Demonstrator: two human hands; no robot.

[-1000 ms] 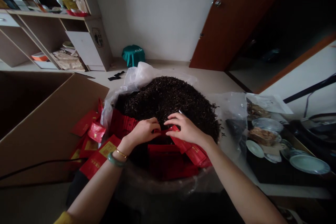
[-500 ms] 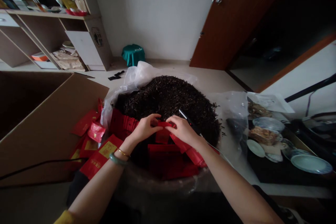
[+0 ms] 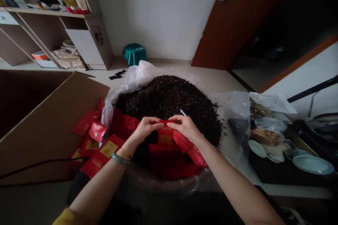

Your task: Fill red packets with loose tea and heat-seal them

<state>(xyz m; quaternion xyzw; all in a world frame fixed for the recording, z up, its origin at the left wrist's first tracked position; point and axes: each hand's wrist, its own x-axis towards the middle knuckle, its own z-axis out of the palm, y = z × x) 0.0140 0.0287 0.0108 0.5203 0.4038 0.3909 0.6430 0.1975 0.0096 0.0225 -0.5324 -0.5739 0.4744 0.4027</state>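
Between my two hands hangs a small red packet [image 3: 165, 137] with a gold panel, pinched along its top edge. My left hand [image 3: 146, 128] grips the top left corner, thumb against fingers. At the top right corner, my right hand [image 3: 185, 126] pinches the same edge. Behind them rises a heap of dark, loose dried leaves [image 3: 174, 95], like tea, in a container lined with clear plastic [image 3: 109, 105]. Upright red packets [image 3: 123, 124] stand in a row left of my hands. More red packets [image 3: 195, 154] lie at the right, and red ones [image 3: 171, 167] lie in front.
A cardboard box [image 3: 58, 123] stands at the left, with loose red packets [image 3: 101, 154] beside it. To the right, a dark tray [image 3: 260, 172] holds dishes and dried pieces. A teal-covered bin [image 3: 134, 54] is by the wall; a black cable [image 3: 44, 163] crosses the left.
The red packet between my hands has tipped up, so its gold-panelled face now shows. My fingers have shifted slightly along its top edge, and both hands stay close together.
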